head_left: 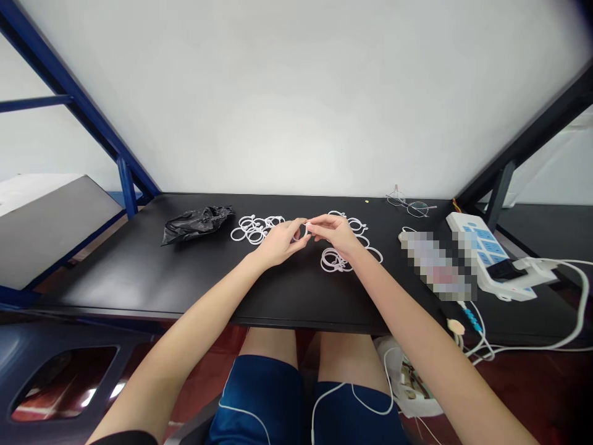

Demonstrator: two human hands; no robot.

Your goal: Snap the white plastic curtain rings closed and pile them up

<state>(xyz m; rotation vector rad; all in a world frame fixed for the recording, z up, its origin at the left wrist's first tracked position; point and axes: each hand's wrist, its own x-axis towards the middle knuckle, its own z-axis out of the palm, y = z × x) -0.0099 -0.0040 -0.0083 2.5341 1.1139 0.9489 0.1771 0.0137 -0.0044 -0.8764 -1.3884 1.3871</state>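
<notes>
My left hand (281, 241) and my right hand (336, 232) meet above the middle of the black table. Between their fingertips is a white ring (302, 232) with a small knob, pinched from both sides and partly hidden by the fingers. Beside my left hand lies a loose pile of similar white rings (252, 230). More white rings (356, 225) lie behind and right of my right hand, partly covered by it. A tight cluster of white rings (331, 260) sits just below that hand.
A crumpled black plastic bag (197, 224) lies on the table (185, 278) at left. Eyeglasses (407, 203) rest at the back right. Further right are a blurred-out phone-like object (435, 266), a white power strip (486, 247) and a trailing white cable (581, 296).
</notes>
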